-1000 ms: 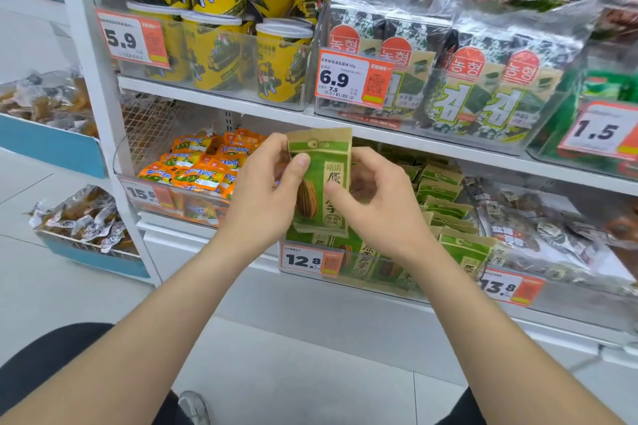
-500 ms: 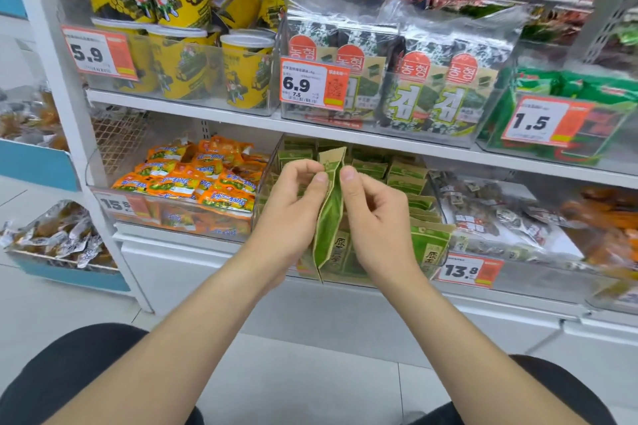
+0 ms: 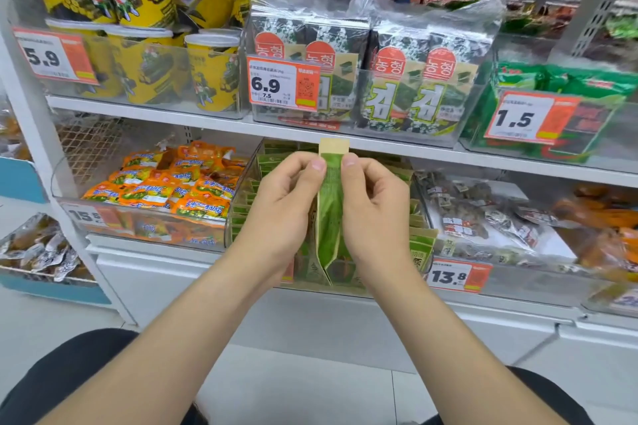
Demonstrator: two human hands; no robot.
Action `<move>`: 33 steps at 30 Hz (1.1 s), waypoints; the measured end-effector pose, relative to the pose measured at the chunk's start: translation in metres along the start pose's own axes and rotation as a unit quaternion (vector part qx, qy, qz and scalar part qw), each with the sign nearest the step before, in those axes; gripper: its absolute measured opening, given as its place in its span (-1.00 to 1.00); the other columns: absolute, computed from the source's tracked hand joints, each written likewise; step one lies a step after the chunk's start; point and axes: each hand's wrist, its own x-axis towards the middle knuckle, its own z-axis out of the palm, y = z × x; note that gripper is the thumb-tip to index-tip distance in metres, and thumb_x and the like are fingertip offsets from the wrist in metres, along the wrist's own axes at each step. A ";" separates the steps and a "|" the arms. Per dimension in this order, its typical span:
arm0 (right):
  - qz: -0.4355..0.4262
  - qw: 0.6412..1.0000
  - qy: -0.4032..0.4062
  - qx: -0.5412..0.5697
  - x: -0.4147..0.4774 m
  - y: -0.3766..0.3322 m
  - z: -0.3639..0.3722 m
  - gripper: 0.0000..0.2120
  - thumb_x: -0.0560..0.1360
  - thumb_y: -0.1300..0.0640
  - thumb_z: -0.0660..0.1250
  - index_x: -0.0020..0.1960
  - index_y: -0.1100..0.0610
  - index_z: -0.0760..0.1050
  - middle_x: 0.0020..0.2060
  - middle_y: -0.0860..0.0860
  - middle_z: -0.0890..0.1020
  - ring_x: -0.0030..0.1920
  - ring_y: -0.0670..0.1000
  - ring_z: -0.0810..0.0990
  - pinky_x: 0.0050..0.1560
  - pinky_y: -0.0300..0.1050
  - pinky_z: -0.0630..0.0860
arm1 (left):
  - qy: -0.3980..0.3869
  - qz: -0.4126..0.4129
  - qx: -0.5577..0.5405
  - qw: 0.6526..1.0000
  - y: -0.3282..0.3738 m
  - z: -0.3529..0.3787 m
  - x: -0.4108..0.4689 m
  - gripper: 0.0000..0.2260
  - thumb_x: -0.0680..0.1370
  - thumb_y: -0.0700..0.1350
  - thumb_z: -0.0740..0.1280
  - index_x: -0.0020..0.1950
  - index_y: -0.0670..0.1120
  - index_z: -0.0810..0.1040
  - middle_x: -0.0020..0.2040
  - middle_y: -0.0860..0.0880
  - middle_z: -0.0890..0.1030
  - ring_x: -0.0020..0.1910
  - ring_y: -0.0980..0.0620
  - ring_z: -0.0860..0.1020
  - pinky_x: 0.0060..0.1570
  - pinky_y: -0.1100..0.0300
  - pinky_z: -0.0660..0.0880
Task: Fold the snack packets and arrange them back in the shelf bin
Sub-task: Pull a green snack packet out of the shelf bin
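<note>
A person holds a green foil snack packet with a tan strip on top [image 3: 330, 217] up in front of a shop shelf. The packet stands upright and is squeezed thin, so its narrow side faces us. The left hand [image 3: 286, 203] pinches it from the left, with the thumb tip on the green part just under the tan strip. The right hand [image 3: 373, 207] pinches it from the right at the same height. The other fingers of both hands are curled in. The 2 thumbs are close together, with only the packet between them. The bottom of the packet spreads open a little, low down between the 2 wrists.

Right behind the hands is a clear plastic shelf bin with a round corner [image 3: 232, 217] on the lower shelf. Inside it are more green packets of the same kind [image 3: 422, 248], standing in rows. The held packet is in front of this bin, not in it. An orange and white price tag that says 13.8 [image 3: 455, 274] hangs just right of the hands.

To the left is a pile of orange snack bags [image 3: 165, 186]. On the white shelf board [image 3: 207, 124] above stand yellow round tubs [image 3: 214, 72] and dark green seaweed packs [image 3: 400, 79].
</note>
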 end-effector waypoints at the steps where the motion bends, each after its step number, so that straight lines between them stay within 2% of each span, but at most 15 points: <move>1: 0.000 1.000 0.000 0.003 0.001 -0.002 -0.001 -0.66 0.71 0.04 0.29 -0.14 0.21 0.62 -0.41 0.00 0.45 -0.33 -0.05 0.32 -0.31 0.01 0.26 | 0.000 -0.006 -0.016 1.000 0.001 0.000 0.002 -0.79 0.76 -0.03 0.27 0.11 -0.13 0.61 -0.07 -0.17 0.65 -0.06 -0.07 0.56 -0.02 -0.05 0.49; 3: 0.004 1.000 -0.004 0.009 0.003 -0.003 -0.003 -0.64 0.71 0.03 0.30 -0.16 0.22 0.60 -0.42 -0.12 0.42 -0.35 -0.06 0.30 -0.30 -0.03 0.24 | 0.000 -0.011 -0.038 0.999 0.002 0.001 0.003 -0.82 0.75 -0.06 0.27 0.07 -0.09 0.62 -0.10 -0.08 0.65 -0.08 -0.02 0.56 -0.06 0.04 0.49; 6: 0.005 1.000 -0.002 0.026 0.003 -0.004 -0.006 -0.72 0.70 0.06 0.35 -0.12 0.16 0.65 -0.39 -0.17 0.53 -0.33 -0.12 0.41 -0.26 -0.12 0.36 | 0.015 -0.018 -0.047 0.999 0.002 0.004 0.003 -0.81 0.74 -0.07 0.28 0.13 -0.16 0.61 -0.10 -0.06 0.67 -0.09 0.00 0.58 -0.05 0.06 0.52; 8: 0.002 0.999 -0.019 0.034 0.000 -0.007 -0.009 -0.83 0.66 0.10 0.42 -0.09 0.14 0.65 -0.32 -0.15 0.61 -0.28 -0.14 0.49 -0.20 -0.17 0.45 | 0.034 -0.023 -0.059 0.997 0.001 0.004 0.002 -0.81 0.74 -0.07 0.29 0.14 -0.16 0.62 -0.07 -0.09 0.68 -0.04 -0.04 0.59 0.06 -0.06 0.53; 10: 0.019 0.997 -0.072 0.035 -0.005 -0.009 -0.012 -0.93 0.59 0.15 0.50 -0.02 0.12 0.63 -0.20 -0.10 0.68 -0.20 -0.11 0.61 -0.13 -0.15 0.55 | 0.055 -0.028 -0.081 0.995 0.003 0.003 0.002 -0.82 0.75 -0.06 0.28 0.09 -0.08 0.64 0.03 -0.19 0.67 0.04 -0.12 0.59 0.25 -0.27 0.52; 12: 0.048 0.989 -0.138 0.017 -0.009 -0.008 -0.014 -0.82 0.52 0.16 0.56 0.09 0.08 0.62 -0.05 -0.03 0.73 -0.06 -0.03 0.71 -0.01 -0.02 0.67 | 0.080 -0.039 -0.121 0.989 0.006 -0.001 0.004 -0.80 0.76 -0.05 0.25 0.06 -0.05 0.63 0.13 -0.26 0.65 0.11 -0.16 0.58 0.39 -0.39 0.42; 14: 0.081 0.977 -0.198 0.002 -0.010 -0.009 -0.017 -0.69 0.51 0.11 0.57 0.23 -0.01 0.62 0.08 0.02 0.72 0.02 0.03 0.75 0.05 0.08 0.72 | 0.098 -0.054 -0.164 0.980 0.011 -0.006 0.006 -0.80 0.77 -0.05 0.21 0.11 -0.09 0.59 0.20 -0.30 0.66 0.13 -0.16 0.60 0.41 -0.36 0.42; 16: 0.100 0.971 -0.215 0.018 -0.010 -0.010 -0.018 -0.66 0.55 0.13 0.55 0.30 0.01 0.63 0.13 0.06 0.72 0.02 -0.01 0.76 0.00 0.03 0.74 | 0.098 -0.062 -0.185 0.976 0.013 -0.011 0.009 -0.79 0.77 -0.04 0.19 0.18 -0.13 0.56 0.22 -0.32 0.66 0.14 -0.16 0.62 0.39 -0.32 0.47; 20: 0.067 0.991 -0.101 0.052 -0.006 -0.010 -0.019 -0.81 0.57 0.15 0.52 0.02 0.25 0.60 -0.10 0.03 0.75 -0.20 -0.10 0.69 -0.18 -0.22 0.60 | 0.012 -0.071 -0.130 0.989 0.012 -0.011 0.006 -0.78 0.72 0.01 0.28 0.25 -0.13 0.50 0.09 -0.19 0.67 0.09 -0.16 0.59 0.07 -0.17 0.59; 22: 0.052 0.995 -0.069 0.055 -0.003 -0.008 -0.019 -0.76 0.60 0.11 0.49 -0.08 0.28 0.57 -0.25 -0.02 0.68 -0.27 -0.12 0.58 -0.21 -0.23 0.51 | -0.039 -0.078 -0.093 0.992 0.009 -0.010 0.002 -0.73 0.65 -0.02 0.38 0.22 -0.15 0.46 0.19 -0.27 0.67 0.15 -0.16 0.63 0.09 -0.16 0.66; 24: 0.054 0.995 -0.064 0.052 -0.001 -0.005 -0.020 -0.74 0.63 0.04 0.45 -0.08 0.23 0.59 -0.27 0.01 0.67 -0.26 -0.10 0.55 -0.21 -0.17 0.48 | -0.053 -0.075 -0.075 0.993 0.007 -0.012 -0.001 -0.67 0.60 -0.11 0.46 0.25 -0.21 0.44 0.28 -0.27 0.64 0.16 -0.09 0.69 0.09 -0.13 0.68; 26: 0.062 0.995 -0.066 0.047 -0.002 -0.004 -0.020 -0.74 0.65 -0.01 0.42 -0.07 0.17 0.62 -0.26 0.08 0.69 -0.26 -0.05 0.55 -0.20 -0.03 0.54 | -0.054 -0.073 -0.066 0.994 0.007 -0.016 -0.002 -0.63 0.55 -0.18 0.50 0.28 -0.21 0.46 0.29 -0.23 0.65 0.12 -0.13 0.73 0.05 -0.08 0.69; 29: 0.067 0.994 -0.073 0.043 -0.005 -0.001 -0.018 -0.75 0.65 -0.03 0.42 -0.06 0.15 0.65 -0.22 0.21 0.72 -0.24 0.07 0.61 -0.12 0.40 0.65 | -0.068 -0.073 -0.048 0.994 0.009 -0.022 -0.003 -0.65 0.58 -0.20 0.48 0.30 -0.20 0.48 0.26 -0.17 0.70 0.12 -0.21 0.73 0.03 -0.08 0.69; 31: 0.082 0.992 -0.073 0.064 -0.005 -0.001 -0.018 -0.75 0.64 -0.01 0.41 -0.04 0.19 0.65 -0.21 0.20 0.73 -0.23 0.09 0.67 -0.10 0.45 0.65 | -0.071 -0.071 -0.031 0.994 0.010 -0.026 -0.003 -0.70 0.61 -0.21 0.45 0.33 -0.17 0.51 0.24 -0.15 0.72 0.15 -0.22 0.73 0.06 -0.16 0.69; 33: 0.101 0.989 -0.073 0.081 -0.004 -0.003 -0.018 -0.73 0.63 0.01 0.40 -0.02 0.24 0.64 -0.20 0.19 0.74 -0.22 0.10 0.70 -0.09 0.38 0.69 | -0.069 -0.073 -0.022 0.995 0.010 -0.029 -0.002 -0.70 0.64 -0.21 0.43 0.35 -0.15 0.53 0.22 -0.16 0.73 0.16 -0.25 0.72 0.08 -0.23 0.68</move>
